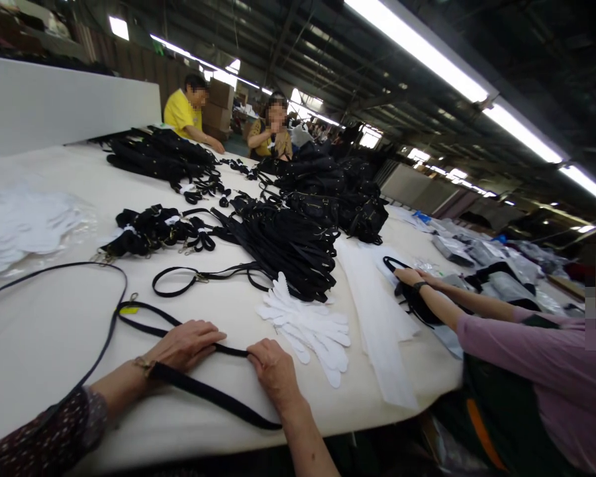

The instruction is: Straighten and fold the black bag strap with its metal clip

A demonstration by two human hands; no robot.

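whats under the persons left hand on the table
A flat black strap runs under the left hand and on to the right hand, lying on the cream table. The stretch beneath the palm is covered, so any buckle there cannot be seen.

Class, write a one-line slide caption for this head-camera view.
Both hands, left hand and right hand, press a black strap flat on the cream table beside white gloves.

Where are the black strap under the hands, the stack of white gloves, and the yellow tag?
black strap (213,395), head view, on its flat middle run near the table edge.
white gloves (310,324), head view, on the top glove's palm.
yellow tag (128,309), head view, on its middle.
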